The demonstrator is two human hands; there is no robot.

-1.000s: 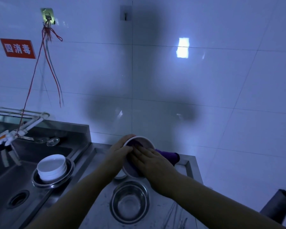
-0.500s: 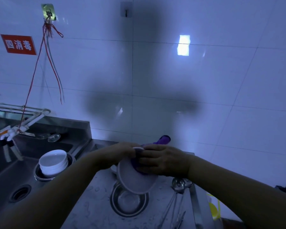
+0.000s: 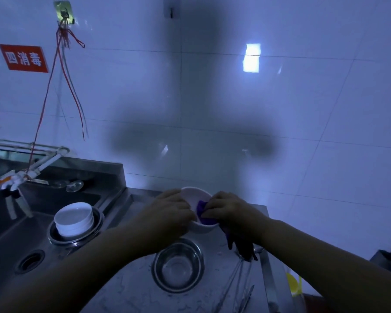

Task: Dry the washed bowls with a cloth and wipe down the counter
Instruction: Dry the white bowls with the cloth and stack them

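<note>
bowl (image 3: 198, 207), white, is held up over the back of the steel counter (image 3: 131, 274), just above and behind an empty metal bowl (image 3: 178, 265) that sits on the counter. the left hand (image 3: 167, 213) has its fingers curled round the near-left rim, while the right hand (image 3: 231, 212) pinches a purple cloth (image 3: 202, 212) and presses it into the bowl's hollow; the rest of the cloth hangs dark below that wrist. to my eye this is the drying step, mid-wipe on the inside, with the counter wipe not yet begun. the next move looks to call for turning the bowl against the cloth to reach the rim and the underside, then setting it down somewhere dry. a stack of white bowls (image 3: 73, 219) waits in a metal basin (image 3: 76, 236) down in the sink (image 3: 11, 233) to the left, well apart from the hands, so more drying probably remains. room is tight: the tiled wall (image 3: 212, 109) stands close behind, the counter's raised right lip (image 3: 269, 256) is just beside the hanging cloth, and long metal utensils (image 3: 237, 288) lie along that side, where a trailing corner could snag. the freest bare patch is the front left of the counter, beside the metal bowl.
</note>
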